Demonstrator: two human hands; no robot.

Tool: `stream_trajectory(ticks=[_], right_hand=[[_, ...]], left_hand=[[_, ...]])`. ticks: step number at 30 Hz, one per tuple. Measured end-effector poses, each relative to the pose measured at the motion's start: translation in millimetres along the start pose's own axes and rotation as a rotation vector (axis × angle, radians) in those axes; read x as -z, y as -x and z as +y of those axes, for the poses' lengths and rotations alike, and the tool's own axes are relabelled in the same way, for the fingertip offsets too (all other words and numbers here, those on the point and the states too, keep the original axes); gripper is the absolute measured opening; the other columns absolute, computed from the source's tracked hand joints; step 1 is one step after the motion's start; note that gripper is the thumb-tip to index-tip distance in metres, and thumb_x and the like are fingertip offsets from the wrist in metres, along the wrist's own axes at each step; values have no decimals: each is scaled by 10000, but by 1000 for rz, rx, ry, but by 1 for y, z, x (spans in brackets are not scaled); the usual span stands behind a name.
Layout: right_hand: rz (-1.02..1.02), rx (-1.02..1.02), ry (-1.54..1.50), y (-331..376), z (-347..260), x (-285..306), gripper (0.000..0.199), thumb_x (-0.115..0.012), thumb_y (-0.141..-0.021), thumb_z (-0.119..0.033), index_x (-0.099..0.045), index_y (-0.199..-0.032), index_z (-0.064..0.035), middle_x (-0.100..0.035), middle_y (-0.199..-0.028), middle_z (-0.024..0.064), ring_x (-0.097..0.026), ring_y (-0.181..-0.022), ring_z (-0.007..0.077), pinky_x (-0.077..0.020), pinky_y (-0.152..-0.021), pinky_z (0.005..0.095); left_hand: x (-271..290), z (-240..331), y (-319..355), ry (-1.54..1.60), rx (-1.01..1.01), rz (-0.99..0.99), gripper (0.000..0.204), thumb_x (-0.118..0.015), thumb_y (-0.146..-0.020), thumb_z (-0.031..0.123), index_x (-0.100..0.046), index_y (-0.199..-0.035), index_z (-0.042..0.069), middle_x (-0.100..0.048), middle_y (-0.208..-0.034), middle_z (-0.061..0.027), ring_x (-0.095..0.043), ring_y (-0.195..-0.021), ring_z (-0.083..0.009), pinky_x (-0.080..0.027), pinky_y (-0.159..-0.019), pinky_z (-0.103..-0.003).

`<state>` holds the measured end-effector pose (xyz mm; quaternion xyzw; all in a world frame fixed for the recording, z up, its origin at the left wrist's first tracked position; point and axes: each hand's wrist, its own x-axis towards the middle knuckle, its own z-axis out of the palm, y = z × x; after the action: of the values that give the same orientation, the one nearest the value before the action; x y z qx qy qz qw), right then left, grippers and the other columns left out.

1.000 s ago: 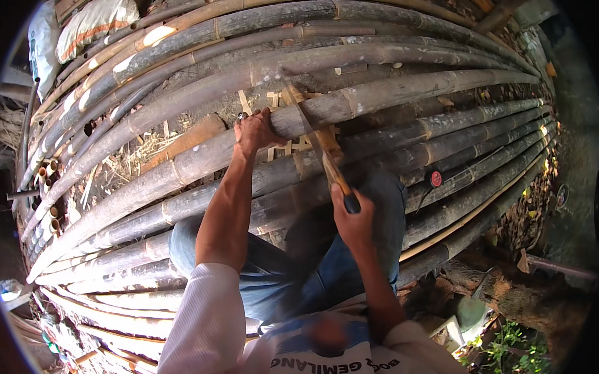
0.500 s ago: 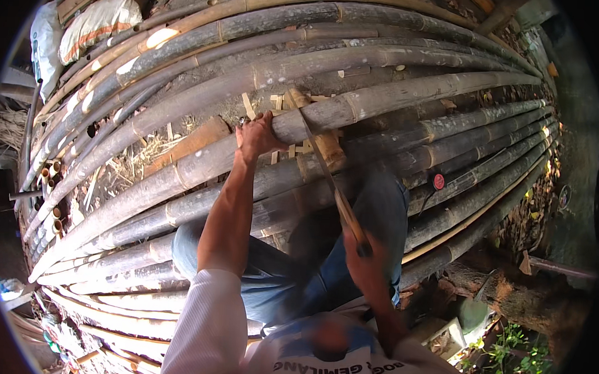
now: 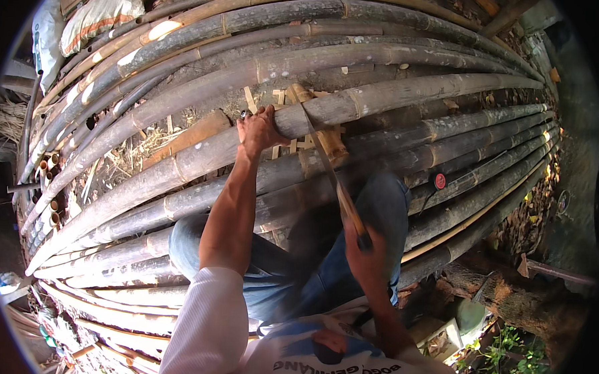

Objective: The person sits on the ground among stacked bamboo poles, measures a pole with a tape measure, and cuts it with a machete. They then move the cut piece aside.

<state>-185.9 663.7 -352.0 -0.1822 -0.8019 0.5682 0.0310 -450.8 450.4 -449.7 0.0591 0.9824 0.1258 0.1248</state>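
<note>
A long grey-brown bamboo pole (image 3: 207,157) lies crosswise before me. My left hand (image 3: 256,129) is closed over its top, thumb on the right side, just left of a hand saw (image 3: 324,160). The saw blade lies across the pole, its far end at the wood and its handle toward my lap. In my right hand (image 3: 365,255), beside my right knee, the handle is gripped, partly blurred. Beneath the pole near the blade rests a short piece of bamboo (image 3: 331,143), mostly hidden in the middle. How deep the blade sits I cannot tell.
Several more bamboo poles (image 3: 285,59) run side by side beyond and under my legs. A red round object (image 3: 439,181) lies on the poles at right. White sacks (image 3: 103,21) stand at far left. A brown flat board (image 3: 191,137) and shavings lie left of my hand.
My right hand and the saw handle have shifted slightly toward the pole. My left hand keeps its place on the bamboo.
</note>
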Motion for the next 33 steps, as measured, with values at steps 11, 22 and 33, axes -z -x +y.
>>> stream_trajectory(ticks=[11,22,33], right_hand=[[83,5,158,0,3,-7,291,-693,-941,-269,-701,-936,22,-697,-773,188,-687,-681,321,-524,-670,361],[-1,78,47,-11,-17,-12,273,-720,-920,-210,-664,-838,43,-638,-646,192,-685,-596,257,-483,-568,358],[-34,124,30,-15,-15,-32,204,-673,-959,-149,-664,-879,38,-624,-653,94,-589,-618,78,-442,-554,301]], left_hand=[[-3,2,5,27,24,-56,924,-929,-471,516,-560,-1241,164,-639,-1268,-65,-625,-1164,-337,-391,-1005,-612],[-8,-47,-13,11,-42,-104,1011,-929,-444,584,-543,-1255,119,-657,-1245,-96,-629,-1162,-337,-391,-983,-687],[14,-40,-31,-70,-228,-370,1108,-854,-518,694,-536,-1325,4,-669,-1160,-205,-643,-1123,-377,-505,-990,-460]])
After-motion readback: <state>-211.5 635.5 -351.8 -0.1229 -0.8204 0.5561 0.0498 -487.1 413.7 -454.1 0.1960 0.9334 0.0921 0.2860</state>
